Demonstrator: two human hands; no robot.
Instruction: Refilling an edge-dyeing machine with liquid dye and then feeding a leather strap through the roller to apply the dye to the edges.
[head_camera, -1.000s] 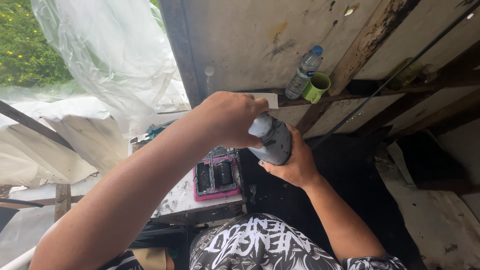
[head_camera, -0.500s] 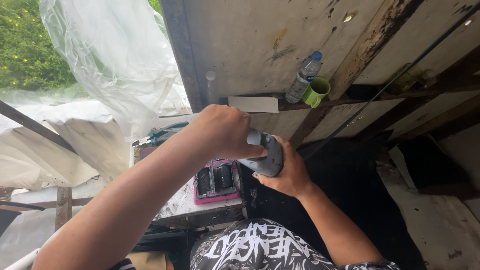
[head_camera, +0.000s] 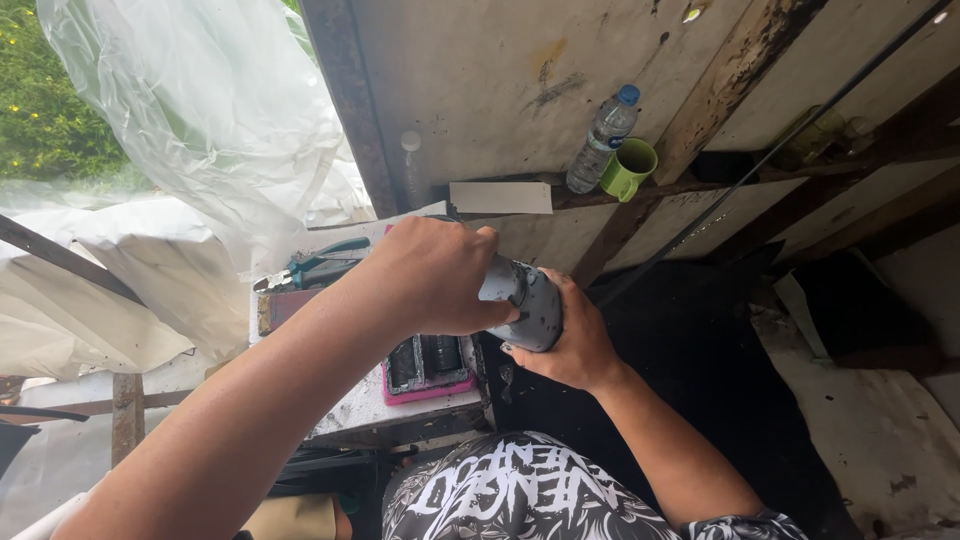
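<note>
Two hands met on one grey, grimy cylindrical object (head_camera: 528, 300) held in mid-air above the near edge of a small work table (head_camera: 370, 405). The left hand (head_camera: 430, 275) was clenched over the object's upper-left end, hiding that end completely. The right hand (head_camera: 565, 345) cupped the rounded lower-right end from beneath, fingers curled up around it. The object's long axis ran obliquely, from upper left under the left hand down to lower right in the right palm, so each hand lay at one end of it and neither was the nearer. What kind of object it was could not be told; only a short dirty midsection showed between the hands.

Below the hands, a pink tray (head_camera: 428, 380) holding dark blocky parts rested on the table. Teal-handled pliers (head_camera: 315, 268) lay farther back on the same surface. A clear plastic bottle with a blue cap (head_camera: 598, 140) and a green mug (head_camera: 628, 168) stood touching on a wooden ledge (head_camera: 690, 186) against the stained wall, well apart from the hands. Translucent plastic sheeting (head_camera: 210, 130) hung at the left.
</note>
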